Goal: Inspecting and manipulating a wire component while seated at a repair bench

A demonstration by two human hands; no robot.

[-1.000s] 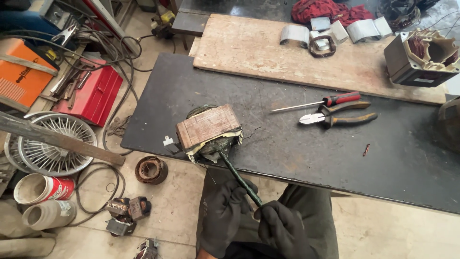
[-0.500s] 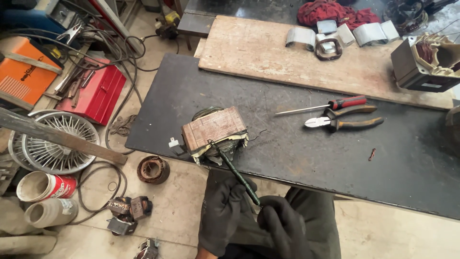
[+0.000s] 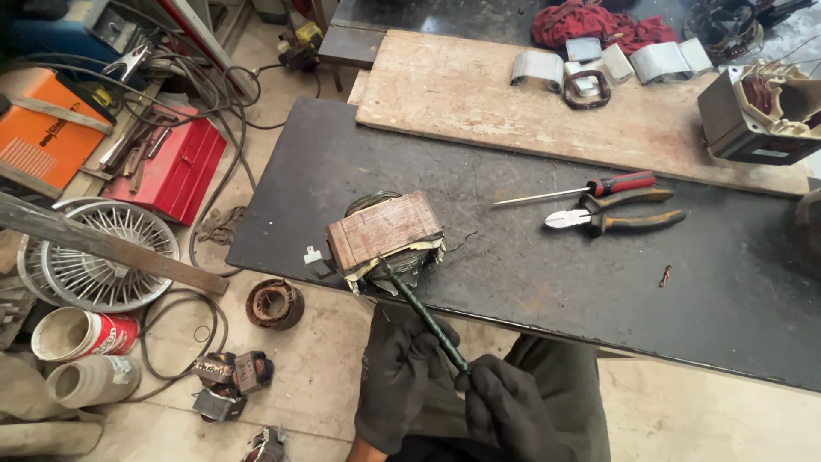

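A rusty block-shaped transformer core with wire windings (image 3: 386,233) sits at the near edge of the dark metal bench top (image 3: 530,274). A thin green rod (image 3: 425,315) runs from under the core down toward me. My left hand (image 3: 402,376), in a black glove, is wrapped around the rod's lower part. My right hand (image 3: 509,409), also gloved, grips the rod's near end. Both hands are below the bench edge, in front of my lap.
A red-handled screwdriver (image 3: 590,188) and side cutters (image 3: 611,219) lie on the bench to the right. A wooden board (image 3: 530,111) with metal sheets lies behind. On the floor to the left are a red toolbox (image 3: 175,167), a fan grille (image 3: 98,252), cables and cans.
The view has shifted slightly. My hands keep their hold on the rod and have edged a little closer together; the core stays in place.
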